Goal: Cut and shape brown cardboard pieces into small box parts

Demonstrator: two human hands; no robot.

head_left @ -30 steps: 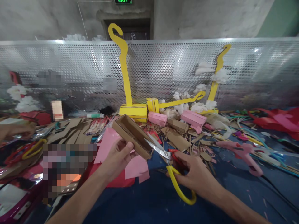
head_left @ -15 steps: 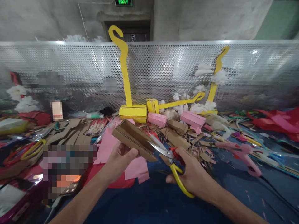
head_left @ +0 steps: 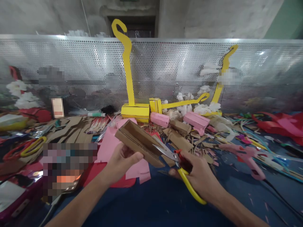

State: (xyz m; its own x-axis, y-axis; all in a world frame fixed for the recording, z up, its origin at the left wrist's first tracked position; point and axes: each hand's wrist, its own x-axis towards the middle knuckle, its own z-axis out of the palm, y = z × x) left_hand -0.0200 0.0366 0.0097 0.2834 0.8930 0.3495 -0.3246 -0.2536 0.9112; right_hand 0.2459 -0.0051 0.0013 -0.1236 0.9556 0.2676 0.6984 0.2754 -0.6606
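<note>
My left hand (head_left: 125,162) pinches a folded piece of brown cardboard (head_left: 139,145) by its near side, thumb in front and fingers behind. The piece is tilted, its right end lower. In my right hand (head_left: 197,173) is a pair of scissors (head_left: 189,186) with yellow handle loops and a red part near the pivot. Their blades point left, over the right end of the cardboard; I cannot tell whether they touch it. Below the hands lie pink paper (head_left: 142,171) and a red sheet (head_left: 124,183).
Behind stand a yellow hook-topped post on a box (head_left: 134,111) and pink boxes (head_left: 196,119). A pink glue gun (head_left: 246,154) with a cord lies right. Cardboard strips (head_left: 75,129) and yellow-handled scissors (head_left: 34,146) lie left. A perforated metal panel (head_left: 156,69) closes the back.
The scissors and my right hand have shifted slightly right and down relative to the cardboard. My left hand keeps its hold on the cardboard. The view has tilted a little downward.
</note>
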